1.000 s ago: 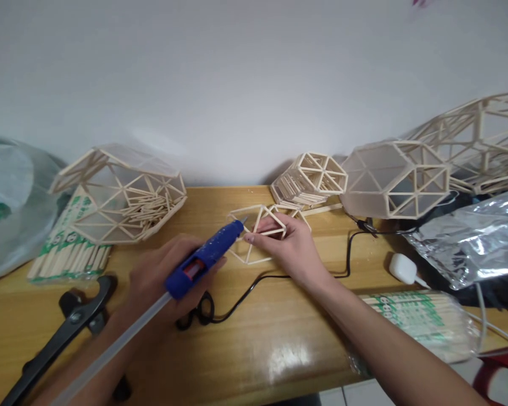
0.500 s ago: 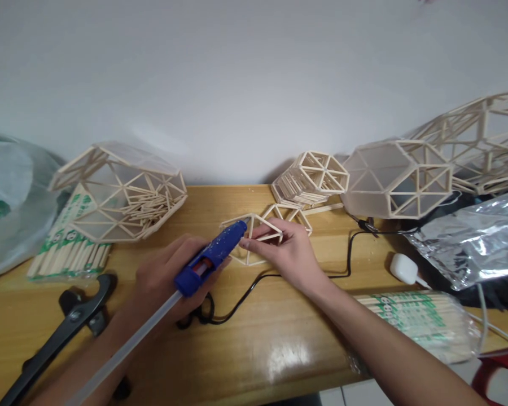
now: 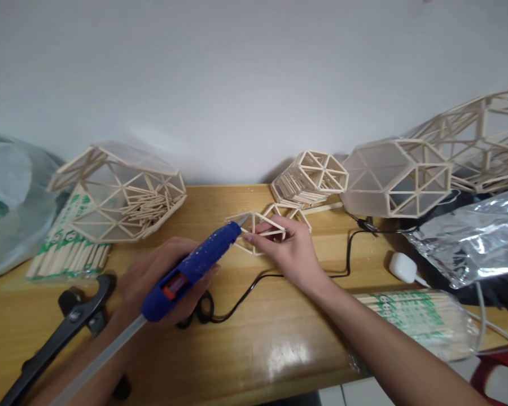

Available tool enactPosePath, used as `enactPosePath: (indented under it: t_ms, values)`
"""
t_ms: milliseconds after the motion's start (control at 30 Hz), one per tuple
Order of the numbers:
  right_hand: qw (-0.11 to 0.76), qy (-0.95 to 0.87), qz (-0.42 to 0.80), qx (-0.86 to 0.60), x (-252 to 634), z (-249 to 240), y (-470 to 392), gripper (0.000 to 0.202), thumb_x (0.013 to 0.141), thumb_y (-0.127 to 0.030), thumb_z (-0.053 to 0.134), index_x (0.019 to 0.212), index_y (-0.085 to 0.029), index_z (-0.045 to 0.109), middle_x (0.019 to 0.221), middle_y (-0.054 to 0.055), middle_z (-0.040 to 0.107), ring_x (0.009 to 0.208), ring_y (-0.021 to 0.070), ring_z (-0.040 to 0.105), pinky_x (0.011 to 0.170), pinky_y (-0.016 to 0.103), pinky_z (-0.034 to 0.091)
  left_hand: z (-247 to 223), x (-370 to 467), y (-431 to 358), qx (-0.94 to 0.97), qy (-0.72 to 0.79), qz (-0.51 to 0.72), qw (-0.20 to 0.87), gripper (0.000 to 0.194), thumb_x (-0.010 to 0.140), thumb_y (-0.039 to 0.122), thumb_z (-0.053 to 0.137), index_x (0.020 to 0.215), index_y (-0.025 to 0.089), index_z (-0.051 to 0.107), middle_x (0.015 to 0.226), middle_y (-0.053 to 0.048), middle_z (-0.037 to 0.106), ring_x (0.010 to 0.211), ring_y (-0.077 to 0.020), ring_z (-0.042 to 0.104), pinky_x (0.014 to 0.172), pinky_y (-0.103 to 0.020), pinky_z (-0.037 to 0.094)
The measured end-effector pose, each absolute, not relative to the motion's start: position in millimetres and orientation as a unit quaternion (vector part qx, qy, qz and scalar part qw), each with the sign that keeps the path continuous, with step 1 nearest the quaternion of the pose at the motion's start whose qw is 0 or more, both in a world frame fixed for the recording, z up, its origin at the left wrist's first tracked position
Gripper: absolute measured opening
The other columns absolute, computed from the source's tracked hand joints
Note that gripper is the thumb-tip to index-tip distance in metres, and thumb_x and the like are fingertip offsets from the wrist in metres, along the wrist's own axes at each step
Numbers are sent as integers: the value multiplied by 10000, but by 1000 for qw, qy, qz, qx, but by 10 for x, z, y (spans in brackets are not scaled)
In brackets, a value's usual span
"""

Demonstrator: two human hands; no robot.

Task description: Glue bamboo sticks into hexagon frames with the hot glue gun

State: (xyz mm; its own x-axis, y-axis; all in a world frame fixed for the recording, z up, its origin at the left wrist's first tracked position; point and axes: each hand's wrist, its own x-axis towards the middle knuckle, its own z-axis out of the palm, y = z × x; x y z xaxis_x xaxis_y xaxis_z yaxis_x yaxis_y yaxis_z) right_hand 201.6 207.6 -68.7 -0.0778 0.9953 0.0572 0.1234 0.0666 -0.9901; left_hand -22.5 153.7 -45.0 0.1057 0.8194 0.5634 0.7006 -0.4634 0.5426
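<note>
My left hand (image 3: pixel 169 270) is wrapped round a blue glue gun (image 3: pixel 195 268) with a long glue stick (image 3: pixel 99 361) coming out of its back. The gun's nozzle points at a small hexagonal frame of wooden sticks (image 3: pixel 256 252); whether the tip touches it I cannot tell. My right hand (image 3: pixel 294 245) pinches that frame between thumb and fingers, near its right side, and holds it slightly tilted over the table. Right behind the hand lies another stick frame (image 3: pixel 305 219), partly covered by my fingers.
Against the wall stand a stack of hexagonal frames (image 3: pixel 309 175), a panelled stick model (image 3: pixel 376 175) and an open one holding short sticks (image 3: pixel 127 197). Black cutters (image 3: pixel 74 316) lie left, packaged chopsticks (image 3: pixel 410 318) right. A black cable (image 3: pixel 254 287) crosses the wooden table (image 3: pixel 254 344).
The glue gun has drawn back down and left, its nozzle now showing at the frame's left part. My right hand keeps its grip, and the frame has tilted and shifted slightly.
</note>
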Motion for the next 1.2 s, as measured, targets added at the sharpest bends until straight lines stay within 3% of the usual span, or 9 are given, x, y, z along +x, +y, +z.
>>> enactPosePath:
  t_ms: [333, 900, 1200]
  values:
    - [466, -614, 397, -498, 2029, -691, 2040, 195, 874, -389, 830, 803, -222, 759, 772, 21, 757, 676, 173, 635, 618, 296, 454, -422, -224, 1547, 763, 513, 386, 76, 87, 988, 383, 628, 949, 308, 644, 753, 36, 730, 592, -158, 676, 561, -300, 526]
    - [464, -620, 391, -498, 2029, -665, 2043, 244, 886, -426, 824, 778, -221, 745, 754, 20, 734, 668, 173, 613, 620, 304, 446, -439, -270, 1562, 768, 514, 374, 77, 132, 969, 386, 662, 876, 293, 653, 686, 49, 676, 543, -143, 624, 527, -292, 478]
    - [465, -626, 378, -498, 2033, -681, 2043, 206, 879, -388, 834, 777, -229, 751, 750, 12, 734, 671, 173, 621, 621, 304, 454, -453, -264, 1558, 765, 514, 380, 82, 119, 970, 368, 658, 879, 292, 665, 733, 45, 715, 559, -137, 641, 537, -297, 476]
